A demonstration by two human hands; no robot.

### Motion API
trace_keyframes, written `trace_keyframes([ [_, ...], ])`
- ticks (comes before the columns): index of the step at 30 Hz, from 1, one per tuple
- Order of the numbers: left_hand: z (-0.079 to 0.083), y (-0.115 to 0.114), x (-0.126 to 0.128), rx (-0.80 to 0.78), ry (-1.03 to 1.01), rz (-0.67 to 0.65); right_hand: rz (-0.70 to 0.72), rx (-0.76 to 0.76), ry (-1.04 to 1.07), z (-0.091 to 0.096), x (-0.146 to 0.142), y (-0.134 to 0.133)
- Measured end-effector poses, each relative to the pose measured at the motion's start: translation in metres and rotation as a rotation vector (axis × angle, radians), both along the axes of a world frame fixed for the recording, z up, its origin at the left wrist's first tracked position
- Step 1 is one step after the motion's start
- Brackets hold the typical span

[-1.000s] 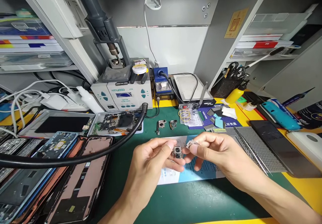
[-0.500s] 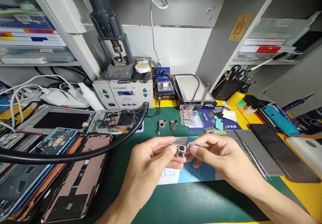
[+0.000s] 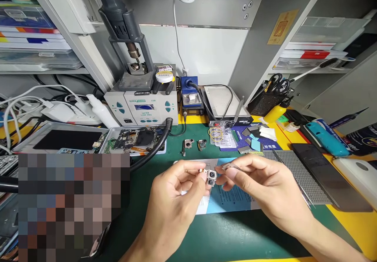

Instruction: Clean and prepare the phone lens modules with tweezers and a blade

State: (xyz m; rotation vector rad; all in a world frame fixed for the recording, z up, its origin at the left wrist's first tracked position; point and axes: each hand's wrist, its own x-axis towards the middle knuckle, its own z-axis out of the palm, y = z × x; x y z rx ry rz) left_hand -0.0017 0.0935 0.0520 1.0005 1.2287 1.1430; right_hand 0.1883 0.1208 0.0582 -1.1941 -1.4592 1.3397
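My left hand (image 3: 179, 187) pinches a small dual-lens camera module (image 3: 211, 177) between thumb and fingers, just above a white and blue paper sheet (image 3: 226, 195) on the green mat. My right hand (image 3: 259, 187) meets it from the right, fingers closed on the module's right edge and on a thin metal piece (image 3: 228, 167) held at the thumb tip. Both hands hover over the middle of the bench, fingertips almost touching.
Two small camera parts (image 3: 188, 144) (image 3: 202, 144) lie behind the hands. A hot-air station (image 3: 144, 109) with a black hose, a tray with a phone board (image 3: 135, 139), a perforated metal plate (image 3: 297, 171), a dark phone (image 3: 330, 175) and a scissors holder (image 3: 269, 97) surround the mat.
The module has turned in my fingers and shifted slightly right, its lenses now facing me more squarely. Both hands stay pinched around it. The view drifted a little.
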Motion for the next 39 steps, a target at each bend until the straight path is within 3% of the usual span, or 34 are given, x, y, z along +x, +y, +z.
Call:
trace_keyframes([
  [15, -0.004, 0.001, -0.004, -0.067, -0.112, -0.027, 0.030, -0.059, 0.059, 0.000, 0.003, -0.004],
  [27, -0.009, 0.003, -0.002, -0.145, -0.163, -0.129, 0.086, -0.391, 0.286, -0.002, 0.004, 0.003],
  [32, -0.013, 0.005, -0.003, -0.142, -0.148, -0.034, 0.180, -0.433, 0.258, 0.002, 0.003, 0.006],
  [39, -0.001, 0.001, -0.002, -0.047, 0.071, 0.097, 0.250, -0.452, 0.205, 0.002, -0.001, 0.006],
])
